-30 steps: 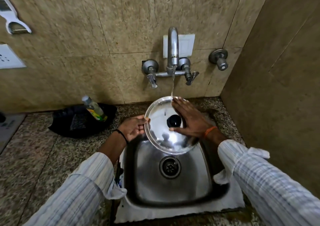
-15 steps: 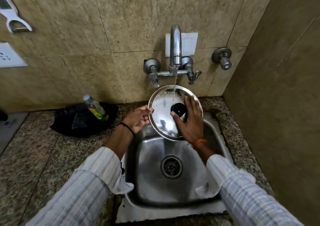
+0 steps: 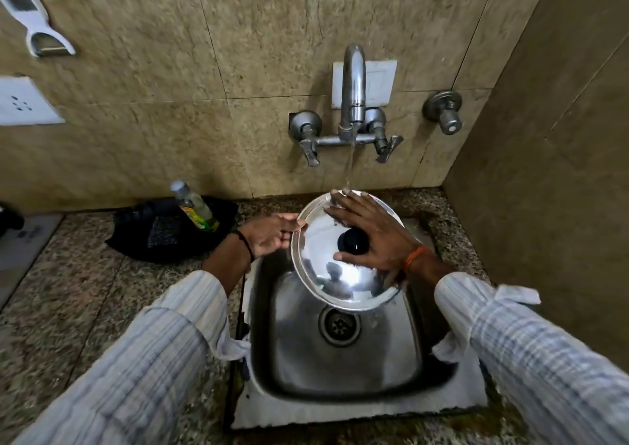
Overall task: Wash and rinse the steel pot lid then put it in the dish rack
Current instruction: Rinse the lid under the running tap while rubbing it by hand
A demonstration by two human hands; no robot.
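Water from the tap [image 3: 353, 87] falls in a thin stream onto the far edge of the lid [image 3: 337, 274], which I hold over the sink [image 3: 340, 359], tilted so its domed top faces me and its low edge hangs just above the drain [image 3: 339, 324]. My left hand [image 3: 270, 235] pinches the rim at about nine o'clock, fingers curled shut on the edge. My right hand [image 3: 369, 231] lies flat and open across the top, fingers spread toward twelve o'clock where the stream lands, palm just right of the black knob [image 3: 354, 241]; it grips nothing, only presses and rubs. So the left hand alone carries the lid, and I judge this to be the rinsing stage, though I cannot tell whether any soap remains on the steel.

What matters next is that the lid sits between my hands, rim to the left, knob under the right. The right hand is nearer the knob, so it should take that before the left lets go. No dish rack shows anywhere; a soap bottle [image 3: 195, 206] leans on a dark cloth [image 3: 163, 237] on the counter [image 3: 85, 291] at ten o'clock. Wet steel may slip.
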